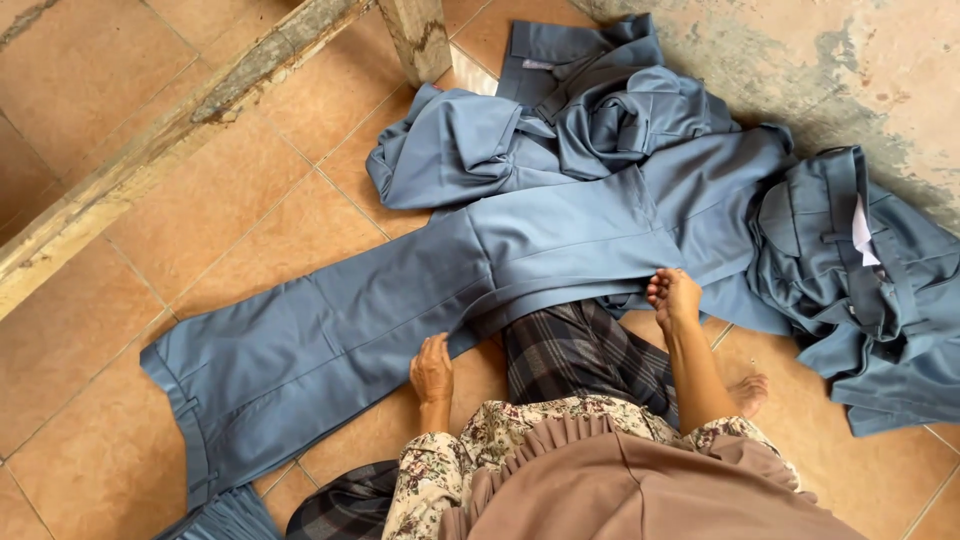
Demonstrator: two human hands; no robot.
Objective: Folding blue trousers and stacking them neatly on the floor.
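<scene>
Blue-grey trousers [400, 310] lie spread flat on the tiled floor [230, 230], waistband at the near left, legs running up and right across the person's plaid-skirted lap [580, 350]. Nearest the camera, the left hand [432, 368] presses flat, fingers together, on the lower edge of the trousers; it grips nothing. A little farther, the right hand [674, 296] is pinched shut on the hem fold of the same trousers, just beside a bare foot [748, 390]. The garment looks smoothed and laid out lengthwise, but no crosswise fold shows yet. Beyond it, crumpled blue shirts or trousers [560, 130] sit heaped and unfolded by a wooden post [415, 35], and another rumpled pile [870, 280] lies at the right by the wall; no finished stack is visible, so most of the work appears left.
</scene>
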